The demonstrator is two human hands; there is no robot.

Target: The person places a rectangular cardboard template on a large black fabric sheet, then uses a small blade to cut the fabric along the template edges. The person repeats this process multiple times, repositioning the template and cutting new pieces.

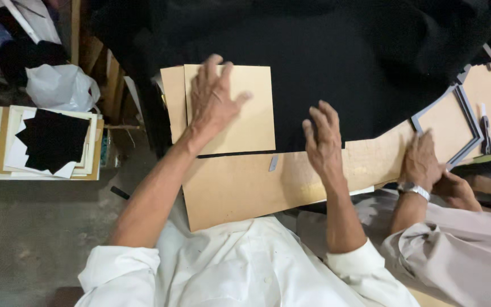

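My left hand (pixel 214 98) lies flat, fingers spread, on a small tan board (pixel 251 122) stacked over another board on black cloth (pixel 336 57). My right hand (pixel 322 139) hovers with fingers apart over the edge where the black cloth meets a large tan board (pixel 234 190) on the work surface. A small grey blade (pixel 273 163) rests on that large board between my hands. Neither hand grips anything.
Another person's hands (pixel 427 167), one with a wristwatch, press on the board at right near a grey picture frame (pixel 468 122). A stack of white and tan sheets topped with black squares (pixel 52 139) sits at left, with a white plastic bag (pixel 61 85) behind it.
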